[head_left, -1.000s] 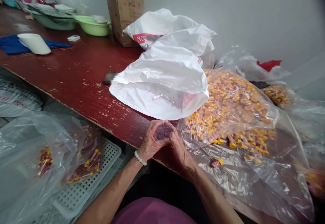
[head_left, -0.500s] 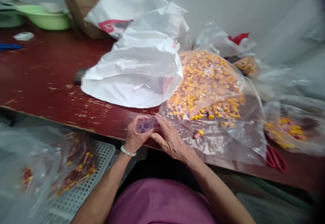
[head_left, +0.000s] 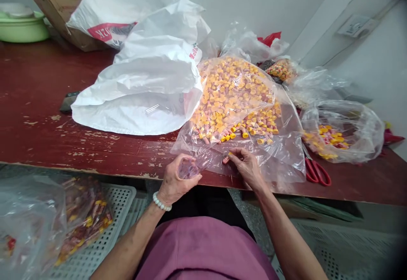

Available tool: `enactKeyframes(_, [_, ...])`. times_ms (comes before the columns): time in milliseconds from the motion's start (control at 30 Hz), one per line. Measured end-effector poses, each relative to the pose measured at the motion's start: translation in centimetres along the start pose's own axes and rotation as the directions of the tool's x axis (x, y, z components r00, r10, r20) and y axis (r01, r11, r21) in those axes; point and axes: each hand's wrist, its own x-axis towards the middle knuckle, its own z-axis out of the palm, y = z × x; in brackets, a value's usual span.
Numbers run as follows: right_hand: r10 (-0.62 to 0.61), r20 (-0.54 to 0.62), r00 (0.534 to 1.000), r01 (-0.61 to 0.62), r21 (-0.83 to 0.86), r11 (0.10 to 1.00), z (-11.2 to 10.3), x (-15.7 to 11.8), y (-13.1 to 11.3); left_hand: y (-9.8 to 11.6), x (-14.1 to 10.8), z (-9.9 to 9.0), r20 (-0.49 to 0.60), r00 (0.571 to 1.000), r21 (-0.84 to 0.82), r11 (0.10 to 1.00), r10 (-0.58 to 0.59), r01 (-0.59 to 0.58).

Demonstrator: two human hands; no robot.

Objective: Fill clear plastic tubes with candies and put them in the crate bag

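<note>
Clear purplish tubes (head_left: 188, 170) are wrapped in my left hand (head_left: 178, 178), just over the table's front edge. To the right, my right hand (head_left: 246, 165) pinches a small red-and-white striped piece (head_left: 226, 159) with a yellow end, low over the clear plastic sheet. Beyond it, a large clear bag (head_left: 232, 98) holds a heap of yellow-capped pieces, some of them spilling out at its mouth. A white sack (head_left: 136, 89) lies open left of the heap, with a few clear tubes (head_left: 152, 109) inside.
Red scissors (head_left: 318, 173) lie at the right, beside an open clear bag (head_left: 365, 131) of yellow and red pieces. A green basin (head_left: 23, 30) and a cardboard box (head_left: 60, 0) stand at the back left. Below left, a white basket (head_left: 122, 195) carries bagged pieces.
My right hand has left the tubes, moved right and taken hold of the striped piece on the sheet. The view has turned to the right. My left hand still holds the tubes.
</note>
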Motion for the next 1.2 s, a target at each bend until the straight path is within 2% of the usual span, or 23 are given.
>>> enactKeyframes(67, [-0.028, -0.013, 1.000, 0.030, 0.134, 0.991, 0.7, -0.6, -1.2, 0.4, 0.0, 0.6, 0.043, 0.998, -0.025, 0.999, -0.037, 0.038])
enactKeyframes(133, [-0.117, -0.035, 0.993, 0.121, 0.167, 0.979, 1.3, -1.4, -2.4, 0.9, 0.0, 0.9, 0.075, 0.996, -0.004, 0.999, -0.054, 0.054])
enactKeyframes(200, [-0.226, -0.030, 0.974, 0.228, 0.083, 0.970, 1.8, -2.3, -3.4, 1.5, 0.0, 1.0, 0.087, 0.995, 0.055, 0.998, -0.042, 0.037])
enactKeyframes(300, [-0.382, 0.080, 0.921, 0.390, -0.123, 0.913, 2.0, -3.3, -4.5, 2.1, -0.1, 1.1, 0.105, 0.992, 0.050, 0.997, -0.063, 0.058])
enactKeyframes(400, [-0.495, 0.209, 0.844, 0.534, -0.238, 0.811, 1.6, -4.1, -5.1, 2.2, -0.4, 1.4, 0.157, 0.974, -0.156, 0.969, -0.166, 0.190])
enactKeyframes(500, [-0.572, 0.295, 0.765, 0.640, -0.256, 0.724, 1.8, -4.9, -5.0, 1.8, -0.9, 2.2, 0.199, 0.942, -0.372, 0.868, -0.270, 0.328])
enactKeyframes(567, [-0.603, 0.328, 0.727, 0.681, -0.235, 0.693, 2.5, -5.5, -4.5, 1.5, -1.2, 2.5, 0.223, 0.918, -0.475, 0.786, -0.329, 0.397])
enactKeyframes(633, [-0.600, 0.364, 0.713, 0.688, -0.194, 0.700, 3.3, -5.9, -3.9, 1.3, -1.1, 2.6, 0.262, 0.896, -0.536, 0.718, -0.360, 0.445])
enactKeyframes(733, [-0.590, 0.366, 0.720, 0.668, -0.135, 0.732, 4.0, -5.7, -3.2, 1.4, -0.7, 2.0, 0.303, 0.881, -0.565, 0.676, -0.362, 0.472])
enactKeyframes(800, [-0.566, 0.320, 0.760, 0.627, -0.133, 0.767, 3.6, -4.4, -2.7, 1.5, -0.4, 1.5, 0.295, 0.874, -0.563, 0.669, -0.387, 0.486])
enactKeyframes(867, [-0.515, 0.203, 0.833, 0.551, -0.206, 0.809, 2.3, -1.9, -1.9, 1.5, -0.2, 1.1, 0.270, 0.857, -0.527, 0.678, -0.439, 0.513])
enactKeyframes(900, [-0.476, 0.120, 0.871, 0.490, -0.272, 0.828, 1.6, -0.2, -1.4, 1.5, -0.3, 1.0, 0.249, 0.852, -0.498, 0.694, -0.459, 0.520])
enactKeyframes(933, [-0.461, 0.004, 0.887, 0.431, -0.366, 0.825, 0.8, 1.5, -0.8, 1.4, -0.3, 1.0, 0.225, 0.854, -0.470, 0.716, -0.469, 0.517])
enactKeyframes(967, [-0.441, -0.102, 0.891, 0.345, -0.478, 0.808, 0.0, 3.3, -0.2, 1.3, -0.4, 1.0, 0.194, 0.863, -0.447, 0.741, -0.466, 0.501])
enactKeyframes(1000, [-0.421, -0.134, 0.897, 0.279, -0.568, 0.775, -0.6, 5.1, 0.4, 1.3, -0.4, 1.1, 0.160, 0.879, -0.425, 0.773, -0.449, 0.471])
enactKeyframes(1100, [-0.401, -0.075, 0.913, 0.255, -0.660, 0.706, -1.5, 8.9, 1.9, 1.3, -0.4, 1.4, 0.050, 0.943, -0.316, 0.891, -0.328, 0.327])
enactKeyframes(1200, [-0.379, -0.071, 0.923, 0.243, -0.656, 0.715, -1.4, 9.8, 2.2, 1.5, -0.2, 1.6, 0.011, 0.979, -0.175, 0.964, -0.202, 0.200])
